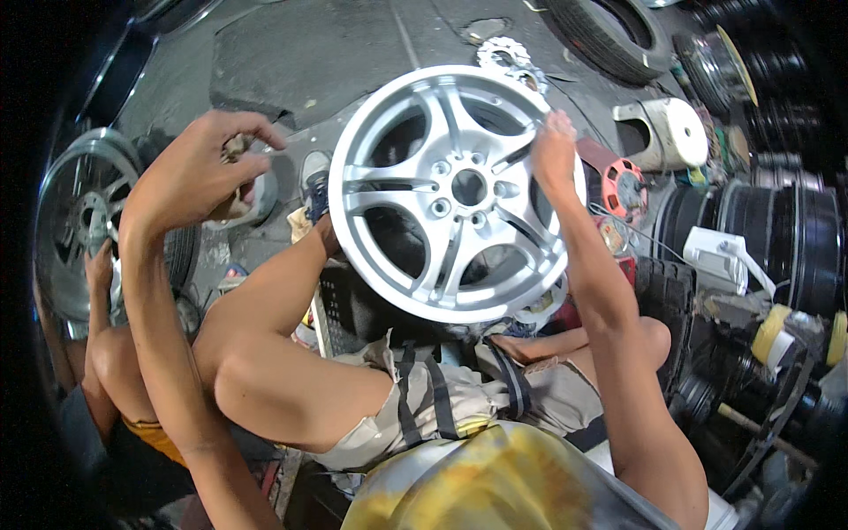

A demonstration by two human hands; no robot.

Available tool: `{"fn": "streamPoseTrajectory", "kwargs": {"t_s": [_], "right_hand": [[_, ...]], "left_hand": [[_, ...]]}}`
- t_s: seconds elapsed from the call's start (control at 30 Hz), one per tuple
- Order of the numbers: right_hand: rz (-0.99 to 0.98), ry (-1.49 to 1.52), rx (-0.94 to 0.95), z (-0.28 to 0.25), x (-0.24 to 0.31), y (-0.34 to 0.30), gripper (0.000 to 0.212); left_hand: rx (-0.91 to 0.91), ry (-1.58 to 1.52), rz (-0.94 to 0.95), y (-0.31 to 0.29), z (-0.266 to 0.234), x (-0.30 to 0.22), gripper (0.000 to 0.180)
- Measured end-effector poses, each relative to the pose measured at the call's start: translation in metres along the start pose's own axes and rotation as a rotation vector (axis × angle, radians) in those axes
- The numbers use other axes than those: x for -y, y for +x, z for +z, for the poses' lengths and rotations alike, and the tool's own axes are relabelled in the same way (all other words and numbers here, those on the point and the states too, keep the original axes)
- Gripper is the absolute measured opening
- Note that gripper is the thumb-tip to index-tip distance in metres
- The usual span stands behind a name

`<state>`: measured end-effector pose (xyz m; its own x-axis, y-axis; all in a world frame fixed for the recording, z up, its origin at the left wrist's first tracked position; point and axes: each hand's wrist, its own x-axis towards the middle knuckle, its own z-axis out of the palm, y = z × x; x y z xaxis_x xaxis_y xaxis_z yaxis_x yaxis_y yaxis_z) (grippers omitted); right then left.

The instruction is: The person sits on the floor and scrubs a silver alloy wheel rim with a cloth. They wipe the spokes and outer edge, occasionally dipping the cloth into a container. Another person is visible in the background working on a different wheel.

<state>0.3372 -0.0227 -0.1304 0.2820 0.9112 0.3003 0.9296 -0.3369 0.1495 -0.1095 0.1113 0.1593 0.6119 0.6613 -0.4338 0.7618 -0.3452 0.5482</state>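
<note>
A silver alloy wheel rim (470, 185) with split spokes and a ring of bolt holes stands in front of me, over my lower legs, with no tyre on it. My right hand (555, 152) grips its outer lip at the upper right. Off to the left of the rim, my left hand (205, 168) is raised in the air with its fingers curled. A small crumpled tan piece (234, 148) shows inside that hand; its kind I cannot make out. The left hand does not touch the rim.
At the left, another person's hand (99, 261) is on a second wheel (75, 216). A tyre (609, 40) lies at the far right, near a white plastic stool (664, 132) and a red cable reel (624, 187). Dark rims (751, 231) crowd the right side, beside a white box (715, 259).
</note>
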Motion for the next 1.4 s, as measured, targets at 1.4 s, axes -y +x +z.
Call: {"fn": "streamPoseTrajectory", "kwargs": {"t_s": [1.4], "right_hand": [[-0.114, 0.955, 0.566, -0.143, 0.245, -0.167, 0.038]], "left_hand": [[0.007, 0.087, 0.058, 0.003, 0.023, 0.036, 0.027]]}}
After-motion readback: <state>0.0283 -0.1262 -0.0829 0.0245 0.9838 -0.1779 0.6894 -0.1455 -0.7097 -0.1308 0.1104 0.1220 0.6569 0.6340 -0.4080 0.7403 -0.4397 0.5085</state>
